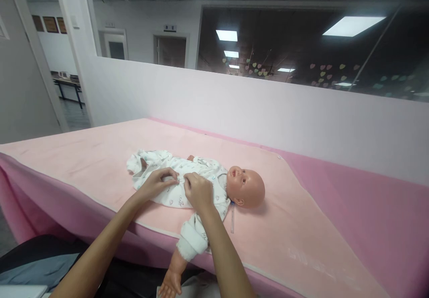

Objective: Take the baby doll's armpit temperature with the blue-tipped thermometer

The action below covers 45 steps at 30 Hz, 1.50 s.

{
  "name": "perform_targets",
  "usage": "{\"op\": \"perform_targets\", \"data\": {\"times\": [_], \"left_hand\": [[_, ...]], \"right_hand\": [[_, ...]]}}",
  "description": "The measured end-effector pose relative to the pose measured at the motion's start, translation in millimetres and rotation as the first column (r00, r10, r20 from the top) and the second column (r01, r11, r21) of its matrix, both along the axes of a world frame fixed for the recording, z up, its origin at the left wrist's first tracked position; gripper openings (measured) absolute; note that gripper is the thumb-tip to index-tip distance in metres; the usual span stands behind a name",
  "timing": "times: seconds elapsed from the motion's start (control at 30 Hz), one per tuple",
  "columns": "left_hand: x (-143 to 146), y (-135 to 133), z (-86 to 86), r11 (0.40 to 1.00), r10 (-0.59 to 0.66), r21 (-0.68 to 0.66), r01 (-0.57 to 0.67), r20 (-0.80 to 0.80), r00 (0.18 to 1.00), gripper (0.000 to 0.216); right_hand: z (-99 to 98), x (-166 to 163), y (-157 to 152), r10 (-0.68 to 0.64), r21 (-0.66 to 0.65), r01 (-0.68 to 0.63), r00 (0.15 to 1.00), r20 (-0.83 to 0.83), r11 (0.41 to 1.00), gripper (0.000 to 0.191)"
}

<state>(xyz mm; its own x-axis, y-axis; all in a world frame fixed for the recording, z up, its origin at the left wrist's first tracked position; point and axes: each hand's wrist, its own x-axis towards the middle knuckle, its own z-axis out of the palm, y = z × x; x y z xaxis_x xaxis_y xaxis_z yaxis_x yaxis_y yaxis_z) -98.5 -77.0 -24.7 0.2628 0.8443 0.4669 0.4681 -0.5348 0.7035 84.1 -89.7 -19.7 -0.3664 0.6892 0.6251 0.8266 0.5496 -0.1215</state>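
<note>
A baby doll (246, 185) lies on its back on a pale pink blanket (83, 155), head to the right. It wears a white printed romper (174, 195). My left hand (157, 182) pinches the romper fabric over the doll's belly. My right hand (198, 190) is closed on the fabric right beside it, over the chest. One of the doll's arms (174, 275) hangs over the near table edge, bare hand down.
The blanket covers a table with a darker pink cover (368, 208) showing at the right. A white partition wall (268, 106) with a glass window runs behind. A doorway opens at the far left.
</note>
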Motion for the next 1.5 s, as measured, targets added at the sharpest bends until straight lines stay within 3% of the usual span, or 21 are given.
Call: {"op": "perform_targets", "data": {"times": [1.5], "left_hand": [[-0.3,1.4,-3.1,1.0,0.019,0.017,-0.019,0.017,1.0,0.024]], "right_hand": [[0.2,-0.3,-1.0,0.022,0.011,-0.021,0.998,-0.059,1.0,0.018]]}}
